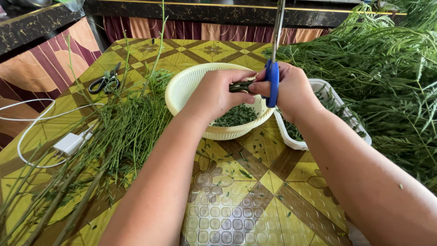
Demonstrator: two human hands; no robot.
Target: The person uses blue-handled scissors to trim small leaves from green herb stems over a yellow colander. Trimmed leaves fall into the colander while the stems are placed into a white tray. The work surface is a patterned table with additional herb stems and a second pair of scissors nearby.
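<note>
My left hand [218, 93] pinches a small bundle of green leaves [240, 86] over a round cream plastic basket [184, 86]. Inside the basket lies a heap of stripped small green leaves [236, 116]. My right hand [293, 89] grips blue-handled scissors [273, 82], blades pointing straight up, and its fingertips touch the same leaf bundle. Both hands meet above the basket's right side.
A pile of bare green stems [114, 136] lies at the left, with black scissors [104, 82] and a white charger with cable [68, 143] beside it. A white rectangular basket [291, 141] sits right of the round one. Leafy branches [387, 77] fill the right side. The table has a yellow patterned cloth [255, 191].
</note>
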